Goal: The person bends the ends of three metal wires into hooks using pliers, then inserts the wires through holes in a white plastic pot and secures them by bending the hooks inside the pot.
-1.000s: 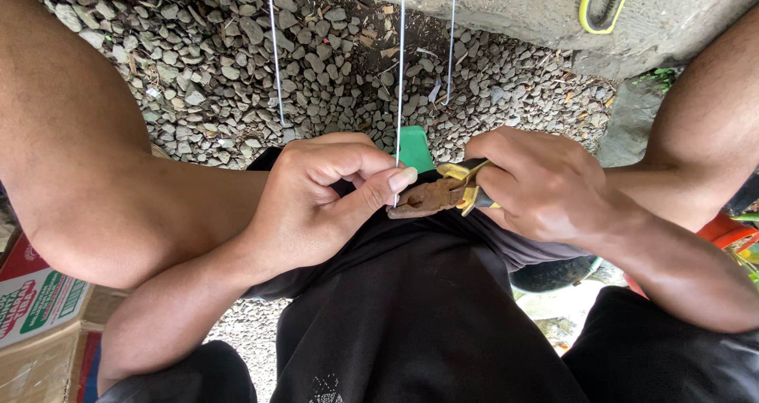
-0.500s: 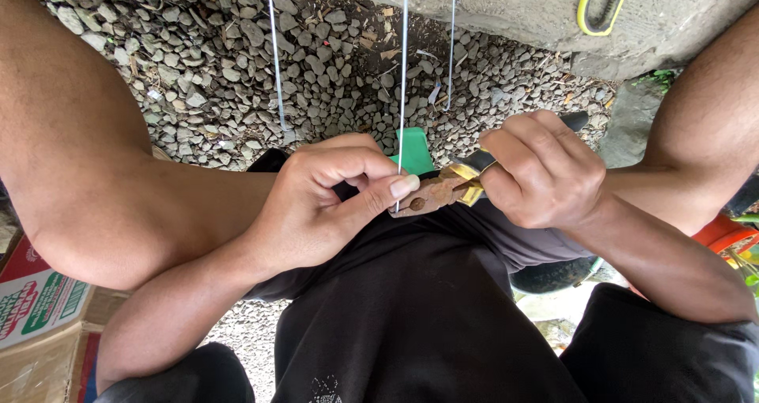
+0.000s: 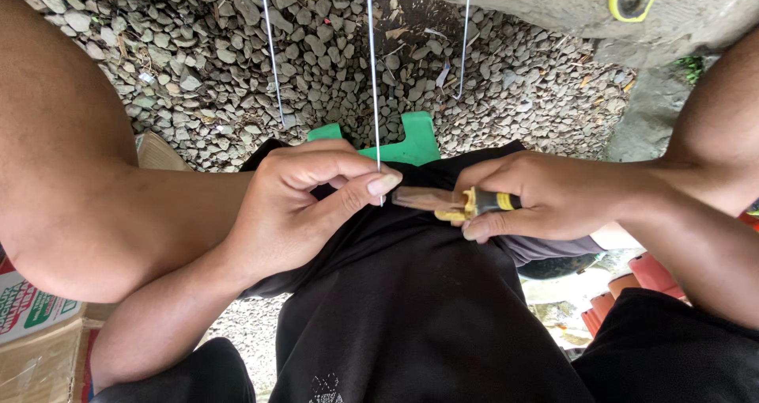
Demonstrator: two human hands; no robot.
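Note:
My left hand [image 3: 304,205] pinches the lower end of a thin steel wire [image 3: 371,79] between thumb and forefinger, above my lap. The wire runs straight up out of the top of the view. My right hand [image 3: 553,193] grips a pair of pliers [image 3: 447,202] with yellow and black handles. The rusty jaws point left and end just beside the wire's tip and my left thumb. Both hands rest over black trousers [image 3: 419,308].
Two more wires [image 3: 270,55] hang over the grey gravel [image 3: 158,47], one hooked at its end [image 3: 465,55]. A green plastic piece [image 3: 415,138] lies beyond my lap. A concrete slab [image 3: 553,3] is at top right, a cardboard box [image 3: 35,348] at bottom left.
My right hand has turned the pliers from a raised grip to lying level, jaws pointing at the wire's end. My left hand keeps its pinch on the wire.

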